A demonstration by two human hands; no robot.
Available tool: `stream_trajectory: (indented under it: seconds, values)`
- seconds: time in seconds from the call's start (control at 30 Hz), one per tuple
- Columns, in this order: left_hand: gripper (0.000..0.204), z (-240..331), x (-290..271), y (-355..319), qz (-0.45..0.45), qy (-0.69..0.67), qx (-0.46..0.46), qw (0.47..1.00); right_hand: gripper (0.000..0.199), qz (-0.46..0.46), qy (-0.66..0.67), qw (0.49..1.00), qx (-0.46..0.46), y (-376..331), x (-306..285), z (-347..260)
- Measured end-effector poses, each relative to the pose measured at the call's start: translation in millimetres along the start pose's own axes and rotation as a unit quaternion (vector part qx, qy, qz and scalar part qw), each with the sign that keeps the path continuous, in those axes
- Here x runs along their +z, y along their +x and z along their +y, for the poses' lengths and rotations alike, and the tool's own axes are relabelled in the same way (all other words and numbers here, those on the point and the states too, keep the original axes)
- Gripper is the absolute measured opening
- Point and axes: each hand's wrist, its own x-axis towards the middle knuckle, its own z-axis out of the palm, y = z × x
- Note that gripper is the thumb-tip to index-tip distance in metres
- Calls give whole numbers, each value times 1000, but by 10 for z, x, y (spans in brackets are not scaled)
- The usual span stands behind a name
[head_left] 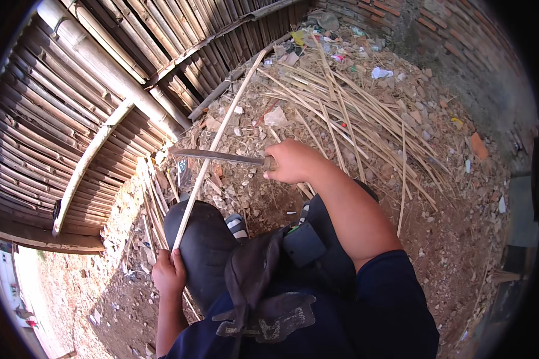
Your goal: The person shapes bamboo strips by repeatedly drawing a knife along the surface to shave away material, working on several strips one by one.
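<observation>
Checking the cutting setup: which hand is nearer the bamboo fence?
Left. The left hand grips the long bamboo strip below the bamboo fence; the right hand holds the knife farther away.

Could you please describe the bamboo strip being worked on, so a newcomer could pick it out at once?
Start at the bamboo fence on the left. The strip slants from the left hand up across the knife blade. Unlike the strips heaped on the ground, it is held.

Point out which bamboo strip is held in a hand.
The long strip rising from the left hand, crossed by the knife; the others lie loose on the ground.
</observation>
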Motion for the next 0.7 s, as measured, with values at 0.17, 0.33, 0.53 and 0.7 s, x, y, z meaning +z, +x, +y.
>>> stream_trajectory:
  seconds: [0.17, 0.33, 0.53, 0.7]
  values:
    - [30, 79, -36, -41, 40, -44, 40, 997, 36, -7, 15, 1000, 12, -37, -151, 112]
    - [29, 96, -52, -59, 27, -67, 26, 997, 32, -4, -43, 999, 23, -123, -162, -90]
    - [29, 40, -24, -44, 21, -91, 25, 995, 35, -9, 25, 1000, -2, 101, 18, 176]
    - [31, 40, -11, 48, 6, -111, 31, 993, 43, 66, 3, 997, 35, 185, 14, 409]
